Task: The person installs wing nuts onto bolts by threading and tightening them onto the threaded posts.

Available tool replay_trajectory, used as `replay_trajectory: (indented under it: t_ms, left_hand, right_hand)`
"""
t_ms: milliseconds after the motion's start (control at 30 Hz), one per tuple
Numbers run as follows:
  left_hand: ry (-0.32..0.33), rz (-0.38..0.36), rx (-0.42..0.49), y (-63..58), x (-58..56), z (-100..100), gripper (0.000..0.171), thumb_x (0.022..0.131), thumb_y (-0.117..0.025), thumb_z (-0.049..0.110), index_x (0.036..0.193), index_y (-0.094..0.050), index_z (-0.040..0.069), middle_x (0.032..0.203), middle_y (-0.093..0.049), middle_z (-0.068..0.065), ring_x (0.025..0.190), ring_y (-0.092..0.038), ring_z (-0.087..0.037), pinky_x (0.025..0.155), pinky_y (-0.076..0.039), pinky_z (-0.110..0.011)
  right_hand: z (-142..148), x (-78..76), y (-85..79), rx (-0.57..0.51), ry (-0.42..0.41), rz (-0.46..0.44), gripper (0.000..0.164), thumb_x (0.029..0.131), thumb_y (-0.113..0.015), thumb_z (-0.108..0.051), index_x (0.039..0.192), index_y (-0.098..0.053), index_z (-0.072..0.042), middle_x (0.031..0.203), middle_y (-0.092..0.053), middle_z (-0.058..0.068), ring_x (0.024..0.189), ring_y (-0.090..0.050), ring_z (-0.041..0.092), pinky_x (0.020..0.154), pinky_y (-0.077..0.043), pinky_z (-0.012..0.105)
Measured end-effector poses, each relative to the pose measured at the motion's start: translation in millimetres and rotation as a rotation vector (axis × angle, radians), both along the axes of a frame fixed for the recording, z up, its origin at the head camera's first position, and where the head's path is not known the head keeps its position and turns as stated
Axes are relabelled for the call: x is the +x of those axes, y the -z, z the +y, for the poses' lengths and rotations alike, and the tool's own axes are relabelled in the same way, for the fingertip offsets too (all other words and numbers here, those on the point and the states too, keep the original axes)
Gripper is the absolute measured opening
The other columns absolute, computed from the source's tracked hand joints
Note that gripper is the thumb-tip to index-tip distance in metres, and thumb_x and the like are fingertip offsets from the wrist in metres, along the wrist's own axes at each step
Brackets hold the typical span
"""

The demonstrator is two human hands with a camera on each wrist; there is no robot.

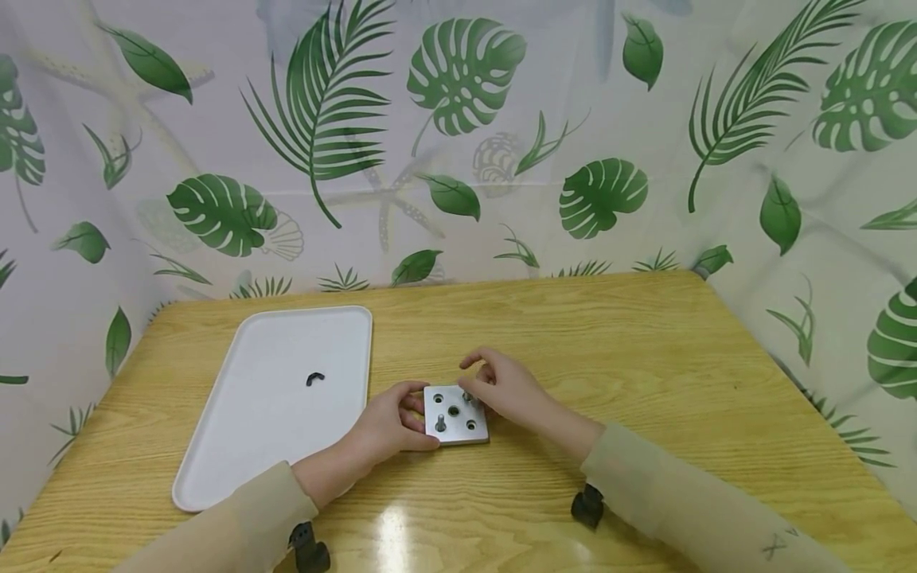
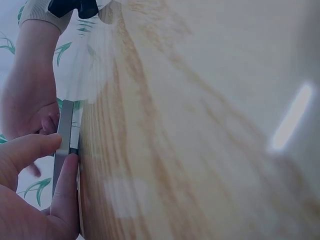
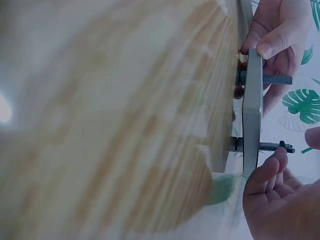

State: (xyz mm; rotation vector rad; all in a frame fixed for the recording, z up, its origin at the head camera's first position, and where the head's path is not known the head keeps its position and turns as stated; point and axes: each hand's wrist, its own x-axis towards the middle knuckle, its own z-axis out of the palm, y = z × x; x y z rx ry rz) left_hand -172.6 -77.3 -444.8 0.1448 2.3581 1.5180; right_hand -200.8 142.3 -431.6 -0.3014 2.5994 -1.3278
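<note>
My left hand [image 1: 383, 422] grips a square metal plate [image 1: 458, 435] at its left edge, thumb on top and fingers underneath. Several holes pierce the plate, and two threaded bolts stand up through it: a near-left bolt [image 1: 440, 423] and a far-right bolt [image 3: 269, 146]. Seen from the right wrist, the bolt heads hold the plate off the table. A small dark piece, which looks like a wing nut [image 3: 286, 147], sits near the tip of the far-right bolt. My right hand [image 1: 512, 390] is beside that bolt, a fingertip [image 3: 281, 154] touching or almost touching the dark piece, thumb apart.
A white tray [image 1: 279, 422] lies on the wooden table [image 1: 595, 342] to the left, with a small black bent piece [image 1: 315, 378] resting on it. Leaf-patterned cloth [image 1: 494, 231] hangs behind the table and at its sides.
</note>
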Motion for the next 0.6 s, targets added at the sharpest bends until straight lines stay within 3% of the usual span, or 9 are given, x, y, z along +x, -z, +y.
replay_trajectory:
  t_ms: [100, 233, 400, 600]
  left_hand:
    - [-0.005, 0.003, -0.005, 0.9, 0.3, 0.8, 0.081, 0.076, -0.091, -0.006, 0.149, -0.056, 0.001, 0.113, -0.067, -0.011, 0.081, -0.066, -0.012, 0.071, -0.056, -0.025]
    - [-0.003, 0.002, -0.009, 1.4, -0.1, 0.7, 0.082, 0.076, -0.091, -0.006, 0.149, -0.056, 0.001, 0.113, -0.068, -0.011, 0.081, -0.066, -0.012, 0.071, -0.056, -0.024]
    - [0.005, 0.006, -0.012, 1.0, 0.1, 0.3, 0.082, 0.076, -0.091, -0.006, 0.15, -0.055, 0.001, 0.114, -0.067, -0.012, 0.081, -0.066, -0.012, 0.071, -0.056, -0.025]
    - [-0.008, 0.004, -0.011, 2.6, -0.7, 0.6, 0.082, 0.076, -0.091, -0.006, 0.149, -0.056, 0.001, 0.113, -0.068, -0.011, 0.081, -0.066, -0.012, 0.072, -0.056, -0.024]
  right_hand:
    - [2.7, 1.4, 0.3, -0.062, -0.056, 0.012, 0.034, 0.1, -0.062, -0.012, 0.132, -0.066, -0.002, 0.077, -0.063, 0.006, 0.063, -0.052, 0.012, 0.057, -0.044, 0.025]
    - [3.2, 2.6, 1.0, -0.123, -0.081, -0.021, 0.028, 0.095, -0.061, -0.003, 0.119, -0.072, 0.004, 0.075, -0.063, 0.008, 0.063, -0.056, 0.012, 0.06, -0.049, 0.025]
    - [1.8, 1.7, 4.0, -0.158, -0.048, -0.064, 0.021, 0.096, -0.066, -0.004, 0.112, -0.072, 0.008, 0.075, -0.065, 0.006, 0.063, -0.059, 0.009, 0.061, -0.055, 0.025]
    - [-1.7, 0.0, 4.9, -0.101, 0.029, -0.106, 0.016, 0.098, -0.074, -0.014, 0.102, -0.069, 0.0, 0.074, -0.062, 0.0, 0.061, -0.059, 0.009, 0.057, -0.052, 0.024]
